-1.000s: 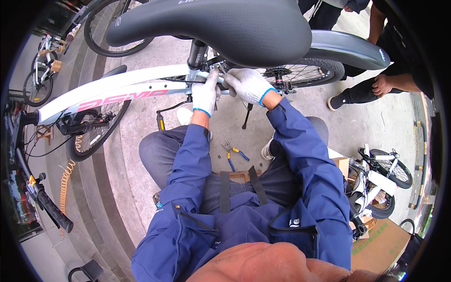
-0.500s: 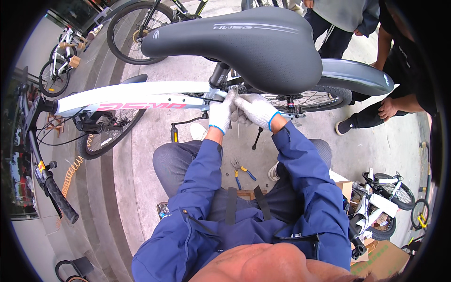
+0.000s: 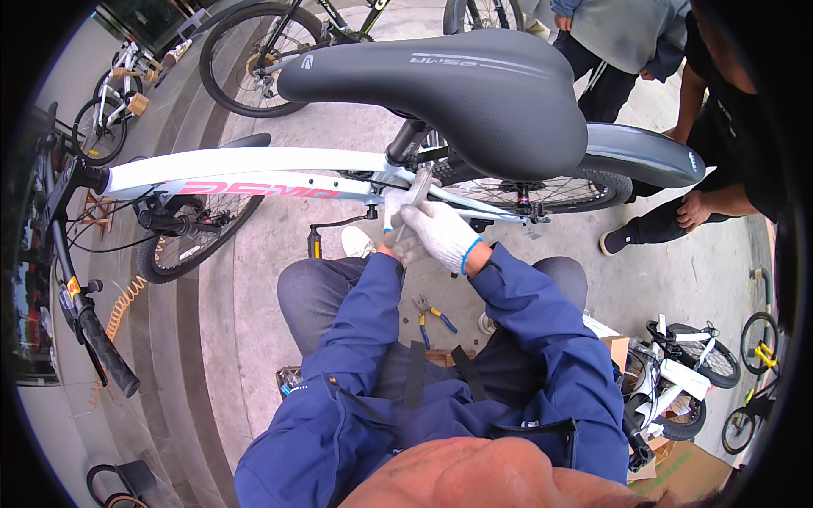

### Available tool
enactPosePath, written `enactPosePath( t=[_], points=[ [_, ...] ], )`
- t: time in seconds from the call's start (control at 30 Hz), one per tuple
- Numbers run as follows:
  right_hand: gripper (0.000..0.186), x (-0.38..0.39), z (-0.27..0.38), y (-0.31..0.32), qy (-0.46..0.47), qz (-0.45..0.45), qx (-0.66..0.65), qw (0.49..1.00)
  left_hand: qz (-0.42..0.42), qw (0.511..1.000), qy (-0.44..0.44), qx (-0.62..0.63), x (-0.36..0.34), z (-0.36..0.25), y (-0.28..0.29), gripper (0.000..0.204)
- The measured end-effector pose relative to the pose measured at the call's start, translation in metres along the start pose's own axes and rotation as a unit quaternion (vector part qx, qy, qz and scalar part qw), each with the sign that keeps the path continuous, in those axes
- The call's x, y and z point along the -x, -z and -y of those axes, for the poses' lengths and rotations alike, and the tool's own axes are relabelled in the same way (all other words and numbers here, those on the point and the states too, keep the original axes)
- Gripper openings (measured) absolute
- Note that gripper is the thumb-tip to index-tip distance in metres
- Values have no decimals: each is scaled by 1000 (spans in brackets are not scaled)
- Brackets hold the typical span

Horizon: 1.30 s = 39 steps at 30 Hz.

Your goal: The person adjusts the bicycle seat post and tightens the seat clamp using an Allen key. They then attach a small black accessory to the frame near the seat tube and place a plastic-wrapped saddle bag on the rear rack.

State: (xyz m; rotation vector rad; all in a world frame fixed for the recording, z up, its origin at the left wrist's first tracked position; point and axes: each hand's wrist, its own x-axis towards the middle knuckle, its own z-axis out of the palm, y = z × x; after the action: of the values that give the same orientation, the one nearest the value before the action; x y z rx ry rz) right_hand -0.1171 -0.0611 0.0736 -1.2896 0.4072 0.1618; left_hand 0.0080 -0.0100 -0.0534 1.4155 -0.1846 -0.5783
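A white bicycle frame (image 3: 254, 173) with pink lettering runs across the view under a big black saddle (image 3: 457, 85). My hands, in white gloves, meet at the seat-tube joint just below the saddle. My right hand (image 3: 436, 235) lies over my left hand (image 3: 391, 207), which is partly hidden. A flat grey metal wrench (image 3: 420, 186) sticks up from between them toward the seat post, and both hands are closed around it. My blue sleeves reach up from the lower edge.
Pliers (image 3: 430, 317) with blue and yellow handles lie on the concrete between my knees. Two other people stand and crouch at the upper right, by the rear fender (image 3: 644, 157). Small bikes (image 3: 677, 381) and cardboard boxes sit at right. A black handlebar grip (image 3: 106, 356) is at left.
The view has moved closer under the saddle. My hands have come together at the seat-tube joint, and the wrench now shows between them.
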Motion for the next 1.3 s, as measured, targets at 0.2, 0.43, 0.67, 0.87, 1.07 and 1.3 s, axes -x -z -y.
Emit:
enactPosePath(
  t=[0.2, 0.43, 0.67, 0.87, 1.07, 1.3],
  points=[
    [35, -51, 7, -44, 64, -9, -321, 945, 28, 977, 45, 205, -1, 19, 16, 33],
    [26, -23, -2, -15, 96, -76, -241, 963, 118, 892, 138, 415, -24, 34, 22, 32],
    [39, 2, 13, 60, 43, -42, 172, 983, -39, 996, -84, -6, 11, -18, -9, 38],
    [41, 1, 10, 72, 73, -4, 184, 980, -33, 998, -41, -46, 29, -45, -16, 37],
    [44, 0, 10, 76, 102, 10, 226, 969, -35, 997, -44, -52, 28, -42, -16, 40],
    [43, 2, 14, 87, 56, 2, 273, 960, -20, 999, -6, -30, 29, -45, -15, 35]
  ],
)
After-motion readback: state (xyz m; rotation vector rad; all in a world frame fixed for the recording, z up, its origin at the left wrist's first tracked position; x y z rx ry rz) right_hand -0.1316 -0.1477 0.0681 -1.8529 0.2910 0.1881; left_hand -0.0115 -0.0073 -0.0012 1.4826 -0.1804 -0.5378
